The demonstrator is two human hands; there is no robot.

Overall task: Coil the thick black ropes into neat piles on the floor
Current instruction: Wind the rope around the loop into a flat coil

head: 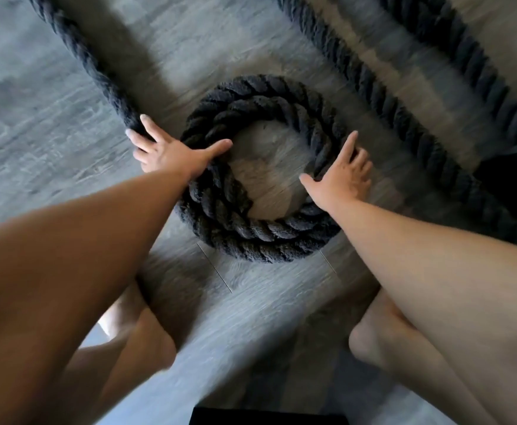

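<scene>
A thick black twisted rope lies in a round coil of about two turns on the grey wood floor. Its free length runs from the coil's left side up to the top left corner. My left hand rests on the coil's left side, fingers wrapped over the rope where the free length joins, thumb pointing into the ring. My right hand lies flat, fingers spread, pressing on the coil's right side. Two more stretches of black rope run diagonally across the upper right.
Bare knees and legs are planted on the floor just below the coil. A dark object sits at the right edge, and another dark object at the bottom edge. Grey plank floor spreads to the left.
</scene>
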